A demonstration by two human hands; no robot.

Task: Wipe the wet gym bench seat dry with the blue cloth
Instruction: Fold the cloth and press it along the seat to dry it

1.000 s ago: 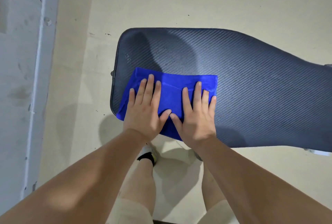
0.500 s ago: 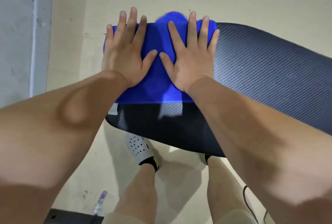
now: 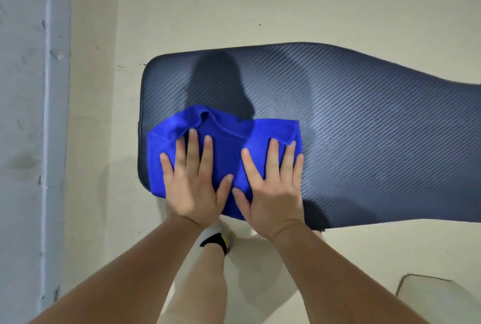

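The dark, ribbed gym bench seat (image 3: pixel 364 141) stretches from centre to the right edge of the head view. A blue cloth (image 3: pixel 229 136) lies on its near left corner, bunched along its far edge and hanging slightly over the near edge. My left hand (image 3: pixel 195 183) presses flat on the cloth's left half with fingers spread. My right hand (image 3: pixel 273 188) presses flat on its right half, fingers apart, thumb close to the left thumb. Both palms cover the cloth's near part.
A pale floor (image 3: pixel 234 6) surrounds the bench. A grey wall with a vertical strip (image 3: pixel 54 115) runs down the left. My legs and a white shoe (image 3: pixel 216 235) stand below the bench's near edge. A pale padded corner (image 3: pixel 429 295) shows at lower right.
Both hands pushed the cloth to the seat's far edge half a second ago, then pulled it back to the near left corner. The cloth's far edge is now bunched.
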